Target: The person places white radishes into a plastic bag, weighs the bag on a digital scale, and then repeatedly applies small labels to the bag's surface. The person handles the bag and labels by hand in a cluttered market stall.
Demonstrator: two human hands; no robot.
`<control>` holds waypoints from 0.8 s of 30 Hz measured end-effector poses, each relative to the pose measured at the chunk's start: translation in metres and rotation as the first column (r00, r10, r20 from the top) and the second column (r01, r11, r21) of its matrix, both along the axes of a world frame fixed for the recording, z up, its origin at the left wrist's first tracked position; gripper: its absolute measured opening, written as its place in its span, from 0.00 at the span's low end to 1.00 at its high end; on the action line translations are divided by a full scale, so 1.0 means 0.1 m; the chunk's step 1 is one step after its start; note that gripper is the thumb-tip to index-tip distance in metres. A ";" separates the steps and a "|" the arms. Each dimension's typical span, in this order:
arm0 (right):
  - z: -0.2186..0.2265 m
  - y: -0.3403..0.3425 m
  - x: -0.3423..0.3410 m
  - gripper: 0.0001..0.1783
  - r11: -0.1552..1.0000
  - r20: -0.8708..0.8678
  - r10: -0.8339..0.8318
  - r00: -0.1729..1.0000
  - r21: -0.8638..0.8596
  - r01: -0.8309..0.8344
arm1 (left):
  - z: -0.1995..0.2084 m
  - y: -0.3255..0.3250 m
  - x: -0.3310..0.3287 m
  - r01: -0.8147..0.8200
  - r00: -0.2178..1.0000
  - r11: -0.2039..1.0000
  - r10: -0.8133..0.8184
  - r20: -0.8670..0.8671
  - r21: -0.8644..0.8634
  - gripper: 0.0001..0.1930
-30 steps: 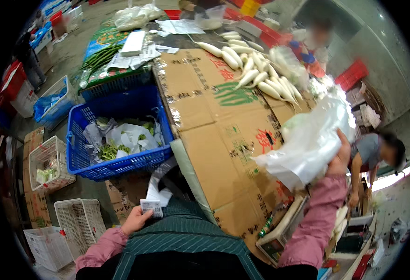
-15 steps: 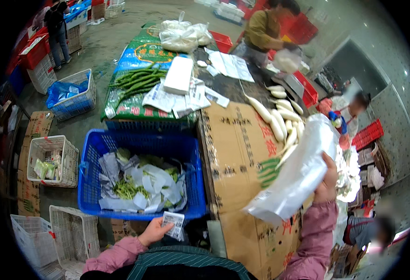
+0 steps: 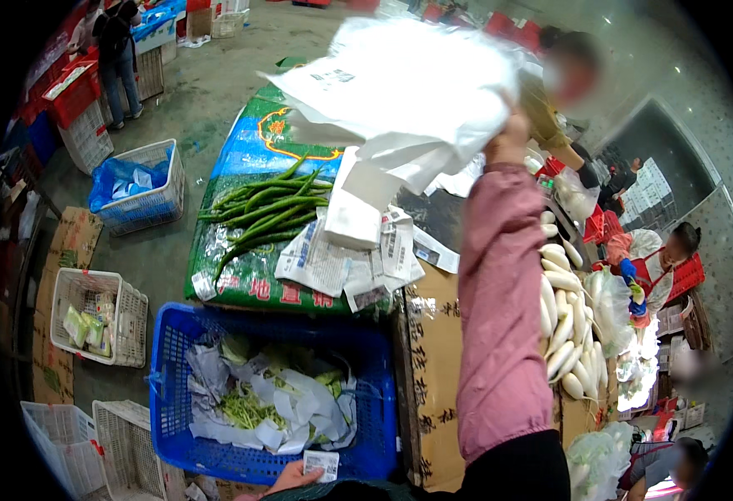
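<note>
Even, soft daylight lit the scene; the raised white bag [image 3: 408, 92] was overexposed and motion-blurred, and fisheye edges curved into black.

White plastic bag [image 3: 408, 92] raised in right hand [image 3: 508, 134]; small white label [image 3: 322, 464] (bottom edge) in left hand [image 3: 287, 480].

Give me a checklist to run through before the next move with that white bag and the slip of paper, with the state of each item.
1. Right hand grips the white plastic bag: ok, raised high at arm's length.
2. Bag mouth open: cannot tell, it is bunched and blurred.
3. Left hand holds the small paper slip: ok, at the picture's lower edge.
4. Blue crate within reach: ok, just in front, holding crumpled paper and greens.
5. Long green vegetables unobstructed: not ok, the bag hangs over part of them.
6. White radishes on the cardboard: ok, piled beside the right sleeve.
</note>
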State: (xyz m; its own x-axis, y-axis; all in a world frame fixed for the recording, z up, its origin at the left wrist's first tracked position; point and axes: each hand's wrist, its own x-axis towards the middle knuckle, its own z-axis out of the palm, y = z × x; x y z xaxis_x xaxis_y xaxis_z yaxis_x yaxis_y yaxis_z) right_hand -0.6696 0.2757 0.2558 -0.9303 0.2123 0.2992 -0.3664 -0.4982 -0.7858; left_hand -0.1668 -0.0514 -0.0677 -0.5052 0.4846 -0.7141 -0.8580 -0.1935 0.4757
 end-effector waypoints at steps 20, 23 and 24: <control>-2.51 0.55 -0.80 0.38 0.930 0.571 -0.240 0.785 0.366 0.018 | -0.01 0.27 -0.40 0.002 0.999 0.999 0.000 0.038 -0.053 0.15; -2.51 0.57 -0.58 0.45 0.639 0.337 -0.560 0.757 0.757 0.136 | -0.02 0.27 -0.40 0.034 0.999 0.998 -0.033 0.023 -0.047 0.16; -2.55 0.57 -0.49 0.47 0.441 0.204 -0.665 0.719 0.883 0.157 | -0.03 0.27 -0.40 0.048 0.999 0.998 -0.047 0.015 -0.045 0.16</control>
